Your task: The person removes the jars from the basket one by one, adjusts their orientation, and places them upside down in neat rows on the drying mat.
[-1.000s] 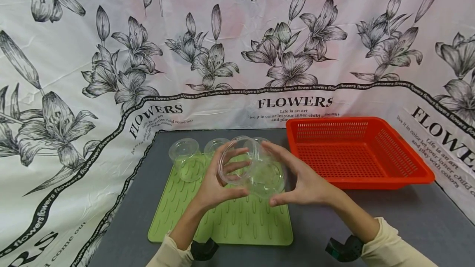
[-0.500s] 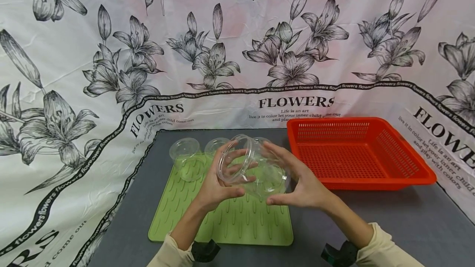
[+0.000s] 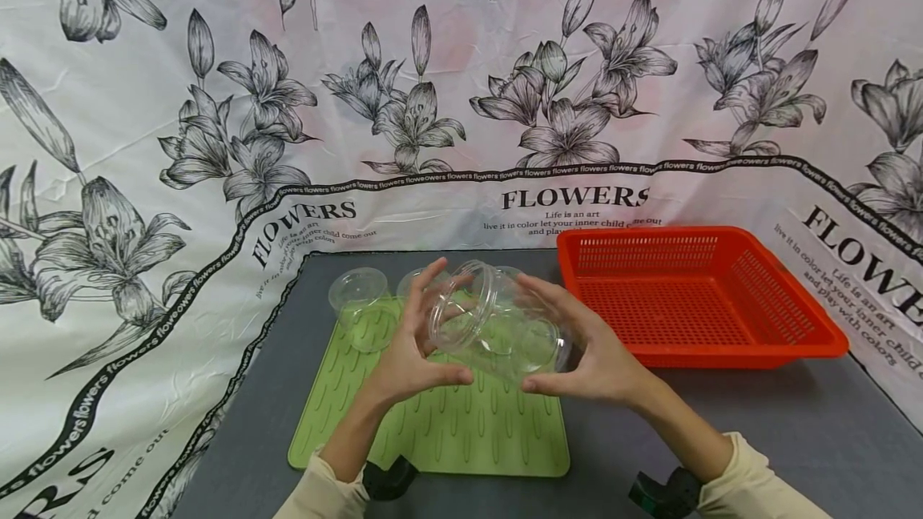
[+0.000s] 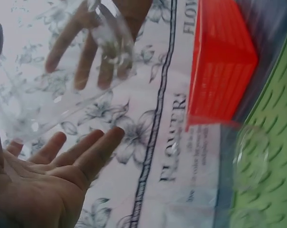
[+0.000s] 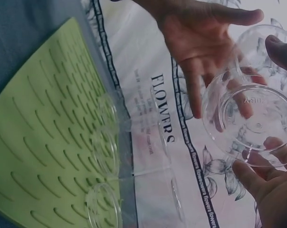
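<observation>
We hold a clear plastic tub (image 3: pixel 497 327) up in the air with both hands, over the far part of the green mat (image 3: pixel 447 423). The tub lies on its side, with its open mouth turned to the left.

Our right hand (image 3: pixel 602 351) holds the tub by its bottom end. The thumb is under it and the fingers curl over the top, so this hand has a good hold of it.

Our left hand (image 3: pixel 411 351) is at the mouth of the tub. Its fingers are spread wide and nearly straight. The thumb reaches under the rim, and the fingertips sit at the rim. In the left wrist view the palm is open and the fingers are stretched out.

The green mat lies on the gray table (image 3: pixel 793 423). At the far edge of the mat stand more clear cups (image 3: pixel 358 295); some are hidden behind our hands. A red basket (image 3: pixel 692 295) sits on the table to the right, well apart from the tub. A white cloth with flowers (image 3: pixel 461 86) hangs behind the table.
</observation>
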Motion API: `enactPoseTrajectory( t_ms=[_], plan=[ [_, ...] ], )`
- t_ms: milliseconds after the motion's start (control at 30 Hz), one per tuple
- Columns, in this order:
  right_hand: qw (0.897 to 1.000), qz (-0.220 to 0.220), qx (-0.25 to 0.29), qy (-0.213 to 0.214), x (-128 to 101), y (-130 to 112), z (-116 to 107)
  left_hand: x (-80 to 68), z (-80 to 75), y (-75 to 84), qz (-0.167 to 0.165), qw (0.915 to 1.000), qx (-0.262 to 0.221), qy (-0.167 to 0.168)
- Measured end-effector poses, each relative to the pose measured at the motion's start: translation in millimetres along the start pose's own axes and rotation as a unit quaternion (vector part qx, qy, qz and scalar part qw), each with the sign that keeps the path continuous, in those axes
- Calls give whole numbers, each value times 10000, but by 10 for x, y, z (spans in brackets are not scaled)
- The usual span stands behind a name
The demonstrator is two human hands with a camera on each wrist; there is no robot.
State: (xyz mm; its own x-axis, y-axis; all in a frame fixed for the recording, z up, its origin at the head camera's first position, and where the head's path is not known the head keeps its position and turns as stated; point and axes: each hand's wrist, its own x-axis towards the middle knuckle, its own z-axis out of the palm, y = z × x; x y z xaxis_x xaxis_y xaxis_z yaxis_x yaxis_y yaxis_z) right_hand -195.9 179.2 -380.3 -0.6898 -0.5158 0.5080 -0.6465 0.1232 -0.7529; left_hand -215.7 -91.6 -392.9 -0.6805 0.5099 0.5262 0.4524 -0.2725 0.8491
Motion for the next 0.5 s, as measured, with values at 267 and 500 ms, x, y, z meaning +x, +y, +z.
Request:
enactPoseTrajectory(
  t_ms=[267,500],
  plan=[
    [9989,148,-418,-122,-26,19,-29,69,-60,226,-223,9860,1650,93],
    [9946,249,-969,-270,-21,7,-33,94,-57,372,-663,9634,2590,-206]
  ],
)
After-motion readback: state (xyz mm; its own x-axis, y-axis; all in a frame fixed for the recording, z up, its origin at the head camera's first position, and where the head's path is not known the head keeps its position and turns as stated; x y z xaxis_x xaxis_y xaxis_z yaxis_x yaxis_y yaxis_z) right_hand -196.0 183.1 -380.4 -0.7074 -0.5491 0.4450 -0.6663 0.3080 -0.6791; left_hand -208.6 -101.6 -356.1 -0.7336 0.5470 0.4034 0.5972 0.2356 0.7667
